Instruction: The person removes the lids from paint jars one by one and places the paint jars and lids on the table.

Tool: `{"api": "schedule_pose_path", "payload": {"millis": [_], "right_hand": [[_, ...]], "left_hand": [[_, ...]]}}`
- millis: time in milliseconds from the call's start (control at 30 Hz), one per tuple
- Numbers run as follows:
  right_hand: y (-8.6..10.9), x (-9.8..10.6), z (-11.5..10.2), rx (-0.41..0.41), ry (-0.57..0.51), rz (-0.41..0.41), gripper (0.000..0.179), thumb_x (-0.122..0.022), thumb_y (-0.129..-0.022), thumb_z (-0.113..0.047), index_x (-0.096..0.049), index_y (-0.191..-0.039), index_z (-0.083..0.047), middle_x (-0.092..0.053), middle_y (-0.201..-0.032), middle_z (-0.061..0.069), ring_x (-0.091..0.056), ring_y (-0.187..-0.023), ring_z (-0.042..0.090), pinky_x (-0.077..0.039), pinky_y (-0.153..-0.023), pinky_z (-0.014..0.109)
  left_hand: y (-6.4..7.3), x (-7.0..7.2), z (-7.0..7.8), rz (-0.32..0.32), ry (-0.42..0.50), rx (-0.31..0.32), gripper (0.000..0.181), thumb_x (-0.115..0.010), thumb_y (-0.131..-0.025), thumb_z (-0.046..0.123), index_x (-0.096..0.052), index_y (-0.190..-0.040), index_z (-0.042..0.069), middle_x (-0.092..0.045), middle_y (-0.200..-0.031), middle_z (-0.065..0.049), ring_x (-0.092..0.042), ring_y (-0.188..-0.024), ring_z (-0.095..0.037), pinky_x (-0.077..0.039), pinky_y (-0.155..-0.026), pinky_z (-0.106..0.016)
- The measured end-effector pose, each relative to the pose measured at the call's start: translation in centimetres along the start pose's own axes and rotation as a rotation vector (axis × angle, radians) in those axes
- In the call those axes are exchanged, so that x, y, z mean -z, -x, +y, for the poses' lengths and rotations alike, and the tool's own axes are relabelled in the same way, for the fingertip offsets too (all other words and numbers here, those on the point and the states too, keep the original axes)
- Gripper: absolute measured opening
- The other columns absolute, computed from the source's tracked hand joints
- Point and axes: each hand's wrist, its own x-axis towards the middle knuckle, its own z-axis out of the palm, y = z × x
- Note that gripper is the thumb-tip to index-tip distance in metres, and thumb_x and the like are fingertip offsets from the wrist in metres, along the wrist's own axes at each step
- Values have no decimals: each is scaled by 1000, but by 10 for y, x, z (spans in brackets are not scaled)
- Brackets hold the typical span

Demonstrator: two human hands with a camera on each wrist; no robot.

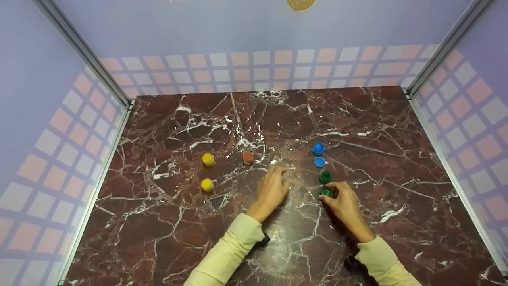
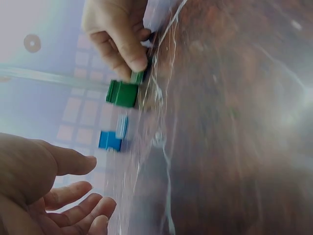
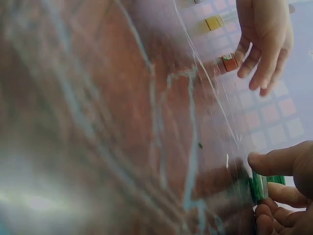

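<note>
My right hand (image 1: 346,200) pinches a green lid (image 1: 326,192) between thumb and fingers, low at the marbled tabletop. Just beyond that lid stands a small green paint jar (image 1: 325,177), its top uncovered. Farther back, a blue jar (image 1: 318,149) has a blue lid (image 1: 319,162) lying in front of it. My left hand (image 1: 272,186) hovers over the middle of the table, holding nothing, its fingers relaxed and apart in the left wrist view. Nearest to it on the far side is a red-orange jar (image 1: 248,158).
Two yellow-topped jars (image 1: 208,159) stand to the left, one in front of the other. Pale purple panels with a checked pattern (image 1: 262,73) close off the back and both sides of the dark red marbled table (image 1: 166,234).
</note>
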Motion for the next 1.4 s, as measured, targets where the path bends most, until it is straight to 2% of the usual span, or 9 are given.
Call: {"api": "schedule_pose_path", "payload": {"millis": [133,467,633,767,933,1167,1400], "right_hand": [[0,-1,-1,-10,6,3,34,-88,-77,-5,-73,-105,6,-63,-90,16,-58,-80,30,-46,-73,43],[-1,0,-7,-60,3,-9,37,-87,-77,-2,-69,-107,9,-62,-93,20,-60,-84,35,-48,-75,46],[-1,1,-8,-69,7,-5,36,-88,-76,-2,-69,-105,9,-62,-92,20,-61,-84,35,-48,-75,46],[-3,2,-8,-78,10,-21,36,-89,-76,-4,-69,-104,9,-62,-92,20,-61,-85,36,-48,-77,47],[-3,2,-8,-82,13,-25,37,-89,-76,-4,-69,-104,9,-62,-91,19,-61,-84,35,-48,-77,47],[-4,3,-5,-87,14,-33,37,-89,-75,-3,-69,-104,8,-61,-91,19,-61,-85,35,-48,-77,46],[-4,3,-6,-80,13,-37,36,-88,-76,-4,-69,-104,8,-61,-90,17,-59,-82,33,-47,-75,45]], "left_hand": [[4,11,-15,47,9,4,39,-76,-90,14,-70,-129,9,-67,-118,-8,-68,-98,-27,-57,-78,-40],[5,36,-43,222,7,59,34,-78,-91,18,-71,-122,8,-67,-109,-10,-67,-89,-29,-54,-76,-46],[1,45,-53,326,32,78,36,-79,-90,15,-68,-122,3,-66,-114,-15,-66,-97,-34,-54,-83,-48],[-4,49,-63,356,47,131,41,-78,-91,16,-65,-126,1,-63,-119,-17,-64,-107,-36,-53,-89,-50],[-13,51,-74,346,59,181,49,-79,-90,18,-60,-132,-1,-59,-124,-20,-58,-116,-38,-49,-98,-51],[-28,47,-80,261,57,197,62,-82,-87,17,-54,-138,-5,-56,-130,-24,-55,-121,-40,-46,-103,-50],[-43,42,-83,196,39,216,68,-83,-86,16,-52,-143,-3,-54,-131,-22,-51,-125,-38,-44,-105,-48]]}}
